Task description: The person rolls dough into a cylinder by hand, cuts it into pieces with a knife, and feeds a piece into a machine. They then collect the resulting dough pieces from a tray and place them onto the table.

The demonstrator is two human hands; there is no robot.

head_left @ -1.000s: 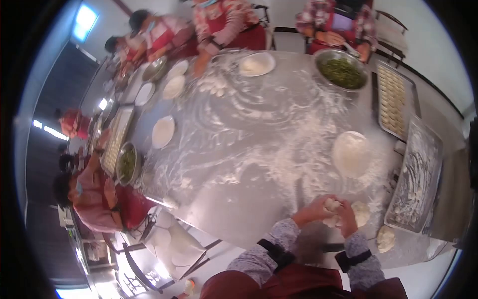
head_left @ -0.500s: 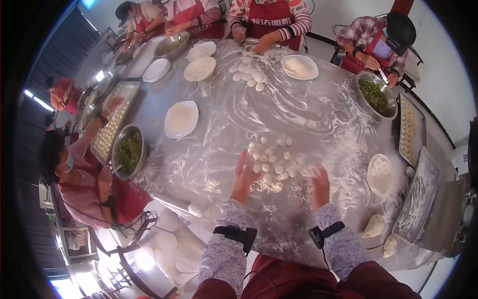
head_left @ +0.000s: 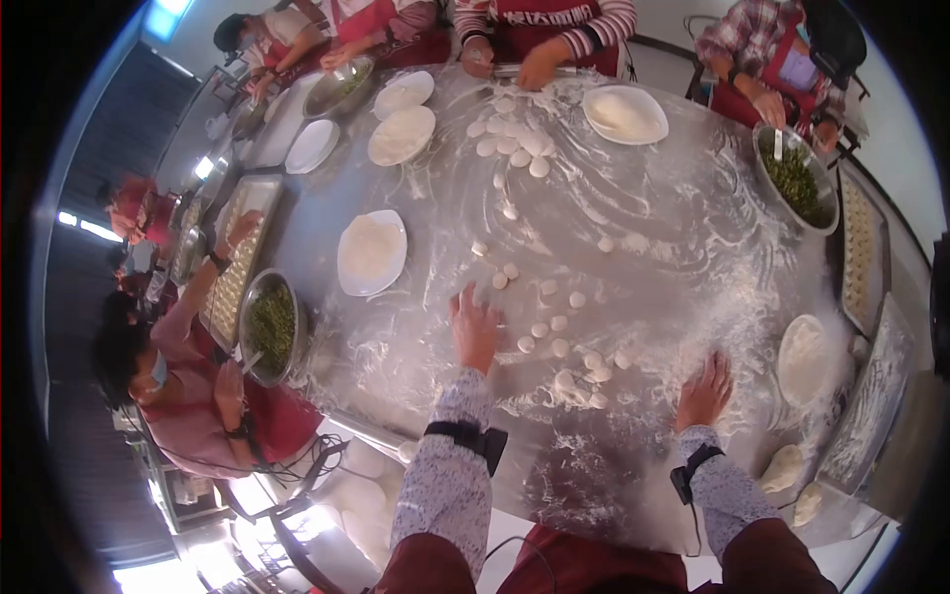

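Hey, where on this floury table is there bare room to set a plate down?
Free: the near strip of the flour-dusted metal table, just nearer than the left hand and right hand; also the swirled stretch between the far white oval plate of flour and the white round plate at right. Crowded: small round white dough pieces scattered between the hands.

A communal kitchen, busy with dumpling-making. A long steel table (head_left: 554,465) white with flour lies under the left fingers (head_left: 465,302) and right fingers (head_left: 717,366), with dough discs (head_left: 559,348) scattered between them. Well left of the left fingers stand a bowl of green filling (head_left: 265,275), a tray of dumplings (head_left: 259,180) and a plate of flour (head_left: 340,259). Far beyond the fingertips, people in red aprons (head_left: 539,20) sit along the table's edge.
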